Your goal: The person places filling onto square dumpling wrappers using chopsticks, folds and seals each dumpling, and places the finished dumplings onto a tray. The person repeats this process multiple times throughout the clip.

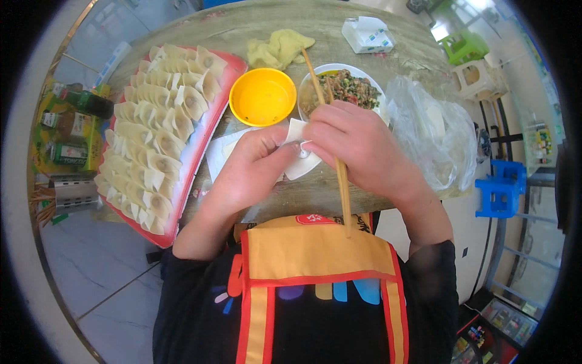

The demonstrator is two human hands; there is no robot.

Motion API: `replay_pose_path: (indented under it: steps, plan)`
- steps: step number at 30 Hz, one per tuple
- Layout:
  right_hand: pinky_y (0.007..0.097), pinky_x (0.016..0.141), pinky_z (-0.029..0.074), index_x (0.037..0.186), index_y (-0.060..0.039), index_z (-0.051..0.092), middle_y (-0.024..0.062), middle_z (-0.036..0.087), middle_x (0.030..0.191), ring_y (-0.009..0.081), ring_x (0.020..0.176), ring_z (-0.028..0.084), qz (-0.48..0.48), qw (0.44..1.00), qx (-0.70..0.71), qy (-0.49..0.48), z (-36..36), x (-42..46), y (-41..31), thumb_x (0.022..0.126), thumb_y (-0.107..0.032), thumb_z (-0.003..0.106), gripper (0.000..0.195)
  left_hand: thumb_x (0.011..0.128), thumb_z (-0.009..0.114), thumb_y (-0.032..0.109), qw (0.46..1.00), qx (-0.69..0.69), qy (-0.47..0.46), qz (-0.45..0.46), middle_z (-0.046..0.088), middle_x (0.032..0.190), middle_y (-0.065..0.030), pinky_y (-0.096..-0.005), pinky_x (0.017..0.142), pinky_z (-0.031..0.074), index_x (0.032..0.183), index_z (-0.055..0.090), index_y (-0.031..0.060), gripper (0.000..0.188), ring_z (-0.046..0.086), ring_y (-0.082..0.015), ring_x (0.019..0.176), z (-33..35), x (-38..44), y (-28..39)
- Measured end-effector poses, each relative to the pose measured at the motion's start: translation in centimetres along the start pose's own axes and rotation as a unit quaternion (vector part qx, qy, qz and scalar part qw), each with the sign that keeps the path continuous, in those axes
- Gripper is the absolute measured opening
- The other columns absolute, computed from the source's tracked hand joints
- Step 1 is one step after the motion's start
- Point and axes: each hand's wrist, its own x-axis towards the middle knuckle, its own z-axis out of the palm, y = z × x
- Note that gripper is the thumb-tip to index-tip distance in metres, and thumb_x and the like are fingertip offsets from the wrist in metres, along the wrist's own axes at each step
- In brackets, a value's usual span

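Above the table's near edge, my left hand (254,168) pinches a pale dough wrapper (302,168) between thumb and fingers. Meeting it from the other side, my right hand (354,145) grips the same folded wrapper and also keeps a pair of wooden chopsticks (343,191) in its palm. Whether filling is inside the wrapper is hidden by my fingers. Just beyond the right hand stands a white bowl (381,86) of minced filling with chopped greens (352,91). Rows of folded wontons (154,132) cover a red-rimmed tray (193,170) at the left.
A yellow bowl (263,96) sits between tray and filling, with a yellow cloth (279,48) behind it. Farther back is a tissue pack (367,35). A clear plastic bag (432,132) lies at right. White sheets (216,159) rest beside my left hand. Bottles (88,102) stand beyond the tray.
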Motion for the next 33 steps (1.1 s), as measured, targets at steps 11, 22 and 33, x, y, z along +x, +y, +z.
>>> replay_pose_path:
  steps: [11, 22, 33]
  plan:
    - [0.0434, 0.086, 0.055, 0.108, -0.0027, 0.06, 0.0154, 0.067, 0.102, 0.0343, 0.099, 0.067, 0.047, 0.997, -0.002, -0.068, 0.2, 0.6, 1.1, 0.082, -0.013, 0.081, 0.035, 0.106, 0.056, 0.012, 0.993, 0.087, -0.063, -0.042, 0.068, 0.089, 0.0034, -0.0194, 0.063, 0.046, 0.122, 0.07, 0.0023, 0.023, 0.059, -0.0021, 0.074, 0.1, 0.6, -0.6]
    - [0.0443, 0.081, 0.054, 0.109, -0.0011, 0.066, 0.0175, 0.067, 0.104, 0.038, 0.096, 0.067, 0.162, 0.976, 0.101, 0.106, 0.4, -1.8, 0.4, 0.083, -0.014, 0.082, 0.033, 0.108, 0.058, 0.015, 0.994, -0.091, 0.037, -0.051, 0.076, 0.099, -0.0035, -0.0245, 0.075, 0.051, 0.119, 0.074, -0.0011, 0.025, 0.065, -0.0066, 0.085, 1.4, 0.6, -0.9]
    - [0.0451, 0.08, 0.055, 0.102, 0.0007, 0.067, 0.0168, 0.067, 0.098, 0.0392, 0.092, 0.066, 0.1, 0.987, 0.097, 0.078, 2.1, -0.4, -0.5, 0.084, -0.003, 0.077, 0.021, 0.105, 0.058, 0.008, 0.967, 0.181, 0.13, 0.126, 0.072, 0.095, -0.0239, -0.0383, 0.079, 0.055, 0.116, 0.072, -0.0022, 0.02, 0.071, -0.0357, 0.085, 2.2, 0.3, -2.0]
